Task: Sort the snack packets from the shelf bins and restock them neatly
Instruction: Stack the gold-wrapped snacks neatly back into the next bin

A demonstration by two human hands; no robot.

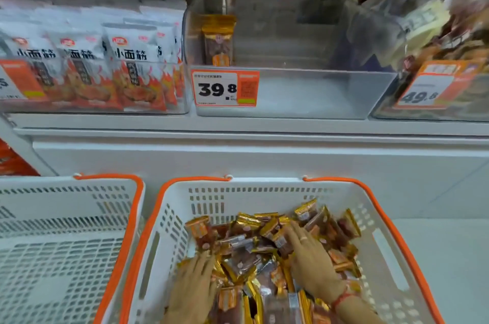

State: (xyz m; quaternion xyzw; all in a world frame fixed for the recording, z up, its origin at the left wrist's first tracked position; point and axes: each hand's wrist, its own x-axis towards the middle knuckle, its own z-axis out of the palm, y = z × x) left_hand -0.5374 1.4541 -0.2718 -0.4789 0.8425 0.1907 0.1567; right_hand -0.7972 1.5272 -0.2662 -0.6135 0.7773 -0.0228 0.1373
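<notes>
A: Start at the left. What's there?

B: On the shelf, a clear bin of white flame-printed snack bags (127,64) standing in rows. Below it, a white slotted plastic basket with an orange rim (79,217), nothing showing in it.

A: And the middle?

B: A clear acrylic shelf bin (304,96) with an orange price tag reading 39.8 (225,88). Only a small upright stack of gold-and-brown packets (218,40) sits in its back left corner. Beneath it, a second white basket with an orange rim (185,217) holds a loose heap of gold-and-brown foil snack packets (246,252).

A: The hands?

B: Both are in that heap. The left hand (194,284) lies palm down on the packets, fingers straight and close together. The right hand (312,262) rests flat too, fingers slightly spread over the pile. Neither seems to grip anything, though the fingertips are partly buried, so I can't be sure.

A: How would you do this step well?

B: Gather several packets facing one way, square their edges between both palms, then stand them beside the existing stack, labels forward.

A: Further right?

B: A blurred bin of brownish snacks with a 49.8 tag (423,90).
</notes>
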